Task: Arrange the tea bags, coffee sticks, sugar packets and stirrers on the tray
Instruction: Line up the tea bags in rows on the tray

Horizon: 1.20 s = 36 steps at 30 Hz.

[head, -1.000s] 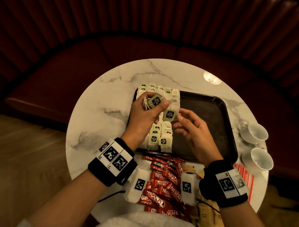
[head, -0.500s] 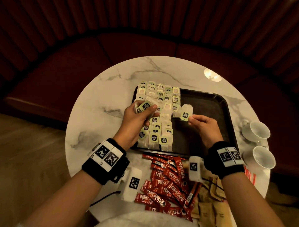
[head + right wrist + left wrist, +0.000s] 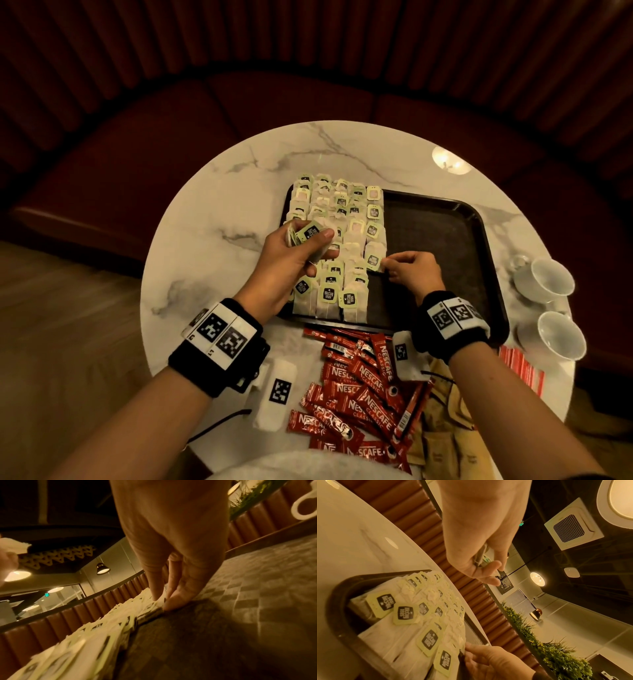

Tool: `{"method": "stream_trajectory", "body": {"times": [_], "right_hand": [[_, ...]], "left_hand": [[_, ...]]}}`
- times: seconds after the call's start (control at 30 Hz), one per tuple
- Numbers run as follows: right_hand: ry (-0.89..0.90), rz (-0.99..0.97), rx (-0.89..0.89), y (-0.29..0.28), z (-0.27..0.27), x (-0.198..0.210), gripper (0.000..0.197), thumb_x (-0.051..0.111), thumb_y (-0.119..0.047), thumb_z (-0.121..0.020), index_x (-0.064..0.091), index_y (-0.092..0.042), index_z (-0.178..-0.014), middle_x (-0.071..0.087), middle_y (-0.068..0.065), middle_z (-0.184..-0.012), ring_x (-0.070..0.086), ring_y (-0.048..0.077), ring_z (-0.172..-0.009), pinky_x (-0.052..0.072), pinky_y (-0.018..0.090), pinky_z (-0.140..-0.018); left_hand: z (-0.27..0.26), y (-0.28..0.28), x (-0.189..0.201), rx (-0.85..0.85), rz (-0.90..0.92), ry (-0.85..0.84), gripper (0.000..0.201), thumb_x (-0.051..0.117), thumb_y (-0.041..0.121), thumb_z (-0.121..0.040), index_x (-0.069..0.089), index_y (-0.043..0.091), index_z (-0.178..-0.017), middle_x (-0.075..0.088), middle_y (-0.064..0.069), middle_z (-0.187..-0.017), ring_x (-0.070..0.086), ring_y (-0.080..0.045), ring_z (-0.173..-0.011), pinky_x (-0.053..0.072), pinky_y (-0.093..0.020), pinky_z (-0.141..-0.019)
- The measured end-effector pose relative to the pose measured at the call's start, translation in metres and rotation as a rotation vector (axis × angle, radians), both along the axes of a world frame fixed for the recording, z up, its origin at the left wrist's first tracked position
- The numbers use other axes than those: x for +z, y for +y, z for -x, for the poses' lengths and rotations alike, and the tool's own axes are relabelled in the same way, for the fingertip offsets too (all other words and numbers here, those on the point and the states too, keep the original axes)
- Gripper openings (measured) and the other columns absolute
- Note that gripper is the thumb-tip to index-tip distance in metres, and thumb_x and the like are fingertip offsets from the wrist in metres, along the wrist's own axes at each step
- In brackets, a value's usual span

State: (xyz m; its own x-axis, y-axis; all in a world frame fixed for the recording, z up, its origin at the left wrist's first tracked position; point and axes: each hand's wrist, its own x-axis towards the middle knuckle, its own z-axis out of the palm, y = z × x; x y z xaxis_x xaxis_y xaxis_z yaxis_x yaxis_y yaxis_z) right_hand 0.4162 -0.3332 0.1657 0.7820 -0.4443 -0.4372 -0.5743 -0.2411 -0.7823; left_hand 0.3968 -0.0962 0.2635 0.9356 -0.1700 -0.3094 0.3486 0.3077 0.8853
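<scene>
- A round marble table (image 3: 212,219) carries everything, with a dark tray (image 3: 442,236) lying at its middle.
- Rows of tea bags (image 3: 337,219) with green tags overlap one another and fill the left part of the tray, from its far left corner to its near edge; the right part shows bare patterned floor.
- Red coffee sticks (image 3: 356,383) lie heaped on the table at its near edge, just below the tray.
- Brown sugar packets (image 3: 445,431) lie beside that heap, to its right, at the near edge.
- Two white cups (image 3: 548,308) stand at the table's right edge, beside the tray.
- The left hand (image 3: 294,263) hovers over the tray's left edge, thumb and fingers clamped round a small stack of tea bags (image 3: 308,234).
- The right hand (image 3: 414,270) is down on the tray floor at the right border of the rows, its fingertips (image 3: 173,601) pinching the edge of one tea bag (image 3: 374,257) lying there.
</scene>
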Motion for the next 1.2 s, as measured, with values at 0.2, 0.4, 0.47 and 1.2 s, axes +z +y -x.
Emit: {"method": "stream_trajectory", "body": {"times": [0.2,0.4,0.47,1.2], "right_hand": [[-0.025,0.007,0.058,0.002,-0.018,-0.002,0.030,0.066,-0.013,-0.091,0.067,-0.008,-0.120,0.069,0.007,-0.106,0.064,0.019,-0.093,0.053,0.040,-0.097],[-0.003,0.027,0.080,0.000,-0.022,-0.008,0.025,0.066,-0.013,-0.089,0.070,-0.010,-0.114,0.071,0.011,-0.112,0.066,0.023,-0.103,0.052,0.043,-0.099],[-0.020,0.021,0.063,-0.001,-0.020,-0.006,0.028,0.067,-0.015,-0.089,0.068,-0.009,-0.117,0.070,0.009,-0.110,0.066,0.022,-0.102,0.052,0.043,-0.099],[-0.485,-0.544,0.164,0.079,0.061,0.091,0.012,0.066,-0.006,-0.089,0.070,-0.011,-0.099,0.075,0.006,-0.094,0.070,0.018,-0.089,0.056,0.025,-0.081]], "left_hand": [[0.001,0.001,-0.003,0.000,-0.024,0.012,0.025,0.069,0.013,-0.088,0.056,0.009,-0.109,0.070,-0.002,-0.082,0.072,-0.019,-0.082,0.036,-0.016,-0.042],[0.000,0.003,-0.003,-0.004,-0.022,0.008,0.027,0.068,0.013,-0.088,0.054,0.007,-0.111,0.072,0.001,-0.081,0.072,-0.018,-0.082,0.037,-0.015,-0.043],[0.000,0.002,-0.002,0.000,-0.012,0.014,0.029,0.068,0.014,-0.089,0.054,0.006,-0.113,0.072,0.002,-0.082,0.072,-0.018,-0.082,0.039,-0.015,-0.044],[0.007,-0.014,0.001,-0.098,0.020,0.057,0.033,0.062,0.012,-0.092,0.061,0.009,-0.125,0.070,0.000,-0.108,0.061,-0.002,-0.089,0.039,-0.022,-0.068]]}}
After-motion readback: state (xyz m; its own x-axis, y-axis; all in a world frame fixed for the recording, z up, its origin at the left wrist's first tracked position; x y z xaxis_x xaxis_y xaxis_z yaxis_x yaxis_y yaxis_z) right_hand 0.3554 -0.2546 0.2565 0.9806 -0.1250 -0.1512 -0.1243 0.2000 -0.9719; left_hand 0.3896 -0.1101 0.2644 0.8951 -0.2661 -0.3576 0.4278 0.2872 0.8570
